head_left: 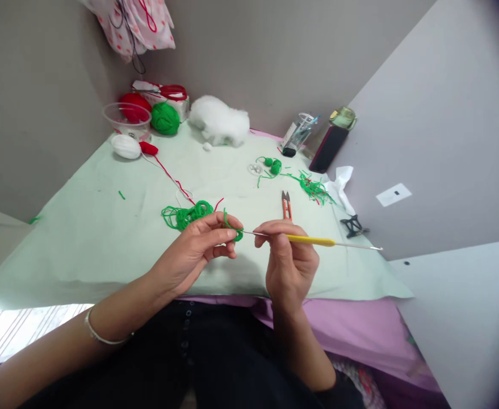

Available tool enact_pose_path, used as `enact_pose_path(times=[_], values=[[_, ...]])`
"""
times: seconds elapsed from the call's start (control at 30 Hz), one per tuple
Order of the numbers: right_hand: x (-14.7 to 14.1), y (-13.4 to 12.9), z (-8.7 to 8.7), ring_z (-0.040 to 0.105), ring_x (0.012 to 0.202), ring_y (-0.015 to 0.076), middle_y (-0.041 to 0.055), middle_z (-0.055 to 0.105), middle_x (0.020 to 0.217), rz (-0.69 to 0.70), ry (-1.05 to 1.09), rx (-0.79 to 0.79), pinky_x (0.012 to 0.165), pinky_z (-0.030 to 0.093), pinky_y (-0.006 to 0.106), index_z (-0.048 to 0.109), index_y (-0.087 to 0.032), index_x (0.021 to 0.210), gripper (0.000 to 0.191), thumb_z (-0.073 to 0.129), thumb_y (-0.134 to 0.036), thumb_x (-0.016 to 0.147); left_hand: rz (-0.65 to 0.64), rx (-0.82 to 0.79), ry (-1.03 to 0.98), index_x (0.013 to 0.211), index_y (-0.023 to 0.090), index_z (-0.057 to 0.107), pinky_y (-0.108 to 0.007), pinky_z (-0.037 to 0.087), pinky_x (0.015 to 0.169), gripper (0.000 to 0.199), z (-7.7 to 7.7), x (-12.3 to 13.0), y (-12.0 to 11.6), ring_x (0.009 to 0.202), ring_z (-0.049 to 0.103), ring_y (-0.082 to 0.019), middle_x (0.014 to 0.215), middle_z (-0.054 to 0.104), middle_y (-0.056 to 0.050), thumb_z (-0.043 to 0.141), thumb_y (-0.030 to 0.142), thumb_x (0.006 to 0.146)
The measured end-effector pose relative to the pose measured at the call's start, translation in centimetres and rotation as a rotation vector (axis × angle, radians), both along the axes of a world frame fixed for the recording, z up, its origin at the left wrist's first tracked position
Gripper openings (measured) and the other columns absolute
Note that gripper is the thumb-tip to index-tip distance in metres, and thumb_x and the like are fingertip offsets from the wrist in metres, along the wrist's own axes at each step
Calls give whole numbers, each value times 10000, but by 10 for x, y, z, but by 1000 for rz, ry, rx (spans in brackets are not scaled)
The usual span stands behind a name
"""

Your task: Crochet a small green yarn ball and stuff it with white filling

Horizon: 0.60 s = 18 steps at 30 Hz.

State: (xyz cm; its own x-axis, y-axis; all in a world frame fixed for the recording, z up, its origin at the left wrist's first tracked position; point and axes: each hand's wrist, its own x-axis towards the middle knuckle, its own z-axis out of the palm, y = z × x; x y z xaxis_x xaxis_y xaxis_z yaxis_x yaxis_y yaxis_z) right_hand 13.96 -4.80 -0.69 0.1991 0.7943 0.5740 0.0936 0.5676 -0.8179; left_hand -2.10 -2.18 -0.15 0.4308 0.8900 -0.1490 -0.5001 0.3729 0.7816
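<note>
My left hand (204,238) pinches a small green crochet piece (238,234) between thumb and fingers. In my right hand (289,255) is a crochet hook (313,240) with a yellow handle, held like a pencil. Its left metal tip meets the green piece; the other end points right. Behind my left hand lies a loose heap of green yarn (185,216). Thread snips (286,204) with orange handles lie just beyond my right hand. My left fingers partly cover the crochet piece.
At the back left stand a clear tub (128,122), a green yarn ball (165,118) and white stuffing (219,120). Green yarn scraps (315,188), small green balls (276,166), a phone (329,149) and a plastic cup (299,132) are at the right, near the wall.
</note>
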Motion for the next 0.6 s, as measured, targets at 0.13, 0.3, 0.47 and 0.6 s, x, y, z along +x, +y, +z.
enact_pose_path(times=[0.13,0.3,0.47,0.6], values=[[1,-1,0,641,703,148,34,706,869,-11,-25,-2,638,547,330,715,-223,940,166,568,-244,1013,-1,-5,0,860,192,763,-205,540,660,36,0,0,0,673,571,-84,786,600,23,783,202,831],[0,0,-1,641,701,146,34,705,867,-6,-7,-3,635,543,326,721,-221,943,163,575,-246,1011,-7,0,5,861,191,767,-205,550,660,32,0,0,0,679,565,-82,801,586,22,781,203,835],[-1,1,-3,639,709,142,28,702,865,18,6,7,632,538,317,735,-228,949,168,580,-248,1012,-15,4,13,866,186,764,-203,555,656,26,-1,1,-1,675,548,-81,791,576,18,771,202,847],[-2,1,-5,638,712,144,29,698,859,-3,-27,5,630,542,316,735,-228,948,176,573,-246,1014,-20,15,24,866,184,753,-195,552,657,28,0,1,-2,671,559,-78,768,573,22,768,206,859]])
